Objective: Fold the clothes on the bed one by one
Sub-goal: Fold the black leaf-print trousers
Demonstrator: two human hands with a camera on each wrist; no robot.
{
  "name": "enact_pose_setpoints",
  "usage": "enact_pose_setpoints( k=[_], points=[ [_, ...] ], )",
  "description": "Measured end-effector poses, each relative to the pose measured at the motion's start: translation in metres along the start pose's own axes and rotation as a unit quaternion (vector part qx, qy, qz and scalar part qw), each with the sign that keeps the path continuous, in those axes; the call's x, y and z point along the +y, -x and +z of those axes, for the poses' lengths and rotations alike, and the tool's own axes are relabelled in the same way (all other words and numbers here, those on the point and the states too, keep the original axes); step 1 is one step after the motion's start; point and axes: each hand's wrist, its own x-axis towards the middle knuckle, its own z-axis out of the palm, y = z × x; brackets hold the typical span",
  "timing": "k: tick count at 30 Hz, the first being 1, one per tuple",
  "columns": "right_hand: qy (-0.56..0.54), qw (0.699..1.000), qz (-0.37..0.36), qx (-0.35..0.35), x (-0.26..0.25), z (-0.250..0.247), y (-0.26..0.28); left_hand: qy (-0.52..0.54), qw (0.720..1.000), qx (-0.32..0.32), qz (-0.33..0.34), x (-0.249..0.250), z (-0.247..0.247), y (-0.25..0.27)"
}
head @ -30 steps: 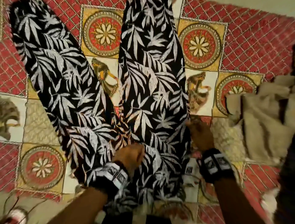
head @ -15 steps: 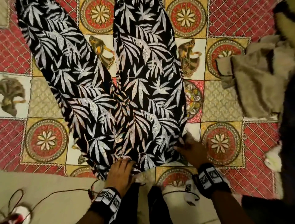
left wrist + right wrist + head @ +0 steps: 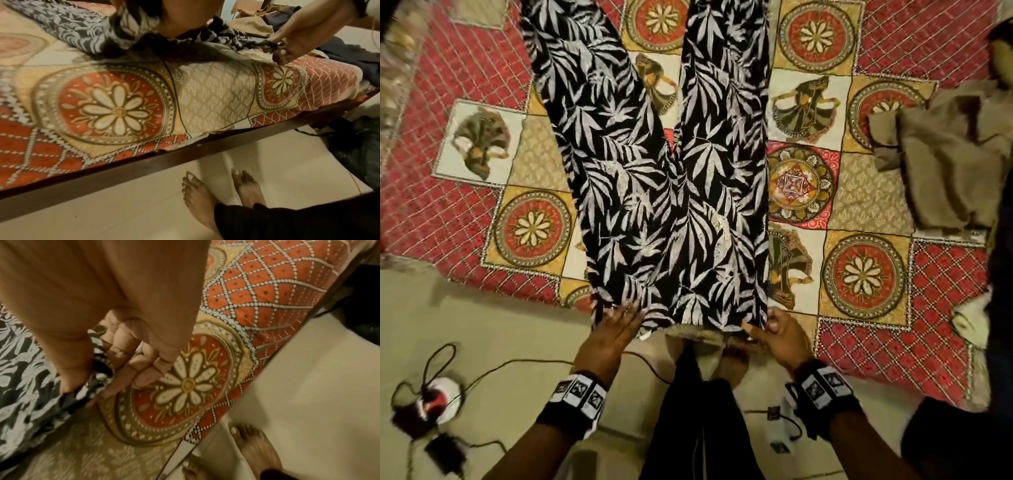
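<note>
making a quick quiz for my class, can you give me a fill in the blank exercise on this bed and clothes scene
1. The leaf-print trousers lie flat on the ____.
2. The right hand pinches the trousers at their ____ edge, the one nearest the person.
3. The beige garment lies crumpled to the ____ of the trousers in the head view.
4. The left hand rests its ____ fingers on the trousers.

Missing words: bed; waist; right; straight
</note>
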Motion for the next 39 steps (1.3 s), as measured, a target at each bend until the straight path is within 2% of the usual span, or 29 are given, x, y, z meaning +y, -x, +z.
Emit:
enact_pose_setpoints(
  k=[5,10,12,14,16,17,19,20,21,22,24,26,28,30,34,39],
  points=[
    [-0.043,0.996,0.009,-0.080,0.005,0.028,0.044,-0.030,1.000,0.000,0.008,-0.023,-0.001,0.068],
    [0.084,0.987,0.001,-0.139,0.053,0.060,0.053,0.004,0.995,-0.074,-0.073,-0.023,0.015,0.111],
    [0.139,0.982,-0.003,-0.125,0.064,0.068,0.049,0.040,0.983,-0.125,-0.126,-0.020,0.022,0.115],
    [0.162,0.984,-0.020,-0.076,0.055,0.067,0.038,0.058,0.971,-0.162,-0.168,-0.013,0.022,0.104],
    [0.185,0.983,-0.006,-0.013,0.030,0.056,0.022,0.072,0.965,-0.152,-0.201,-0.007,0.021,0.089],
    [0.220,0.975,0.000,0.008,0.011,0.045,0.015,0.102,0.961,-0.104,-0.236,-0.001,0.017,0.082],
    [0.260,0.966,-0.009,0.004,-0.025,0.023,-0.002,0.180,0.916,-0.051,-0.354,0.008,0.007,0.070],
    [0.256,0.966,-0.018,0.005,-0.042,0.014,-0.010,0.221,0.876,-0.042,-0.425,0.016,0.002,0.064],
    [0.241,0.970,-0.039,0.007,-0.059,0.005,-0.019,0.259,0.843,-0.032,-0.470,0.021,-0.002,0.058],
    [0.219,0.974,-0.055,0.018,-0.075,-0.002,-0.026,0.287,0.823,-0.017,-0.489,0.024,-0.008,0.048],
    [0.156,0.982,-0.082,0.065,-0.114,-0.017,-0.041,0.319,0.818,0.006,-0.478,0.024,-0.026,0.010],
    [0.152,0.976,-0.103,0.114,-0.150,-0.031,-0.059,0.332,0.838,0.010,-0.434,0.021,-0.048,-0.045],
    [0.160,0.968,-0.128,0.144,-0.181,-0.041,-0.079,0.318,0.866,0.030,-0.384,0.012,-0.072,-0.108],
    [0.190,0.956,-0.154,0.160,-0.199,-0.050,-0.096,0.306,0.881,0.042,-0.360,-0.001,-0.100,-0.168],
    [0.314,0.921,-0.155,0.171,-0.237,-0.056,-0.134,0.277,0.900,0.070,-0.329,-0.039,-0.134,-0.275],
    [0.255,0.949,-0.113,0.145,-0.273,-0.033,-0.171,0.273,0.892,0.014,-0.361,-0.064,-0.142,-0.343]
  ],
)
